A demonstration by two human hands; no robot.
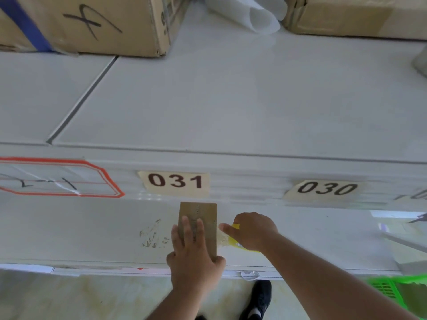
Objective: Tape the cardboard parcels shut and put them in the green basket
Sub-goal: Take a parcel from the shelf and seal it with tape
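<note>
A small flat cardboard parcel point(203, 215) lies on the white lower shelf, just below the label 031. My left hand point(193, 255) rests on it, fingers laid along its top and the thumb hooked round its near right corner. My right hand point(253, 229) is immediately right of the parcel and grips a yellow tape dispenser point(235, 241), mostly hidden under the hand. A strip of clear tape point(222, 236) runs from it to the parcel's right edge. A corner of the green basket point(392, 289) shows on the floor at the lower right.
Large cardboard boxes point(92, 24) point(355, 15) and a roll of white sheet point(249, 12) stand at the back of the upper shelf. The shelf front carries labels 031 point(175, 182) and 030 point(327, 189). My black shoe point(260, 299) is on the floor below the shelf edge.
</note>
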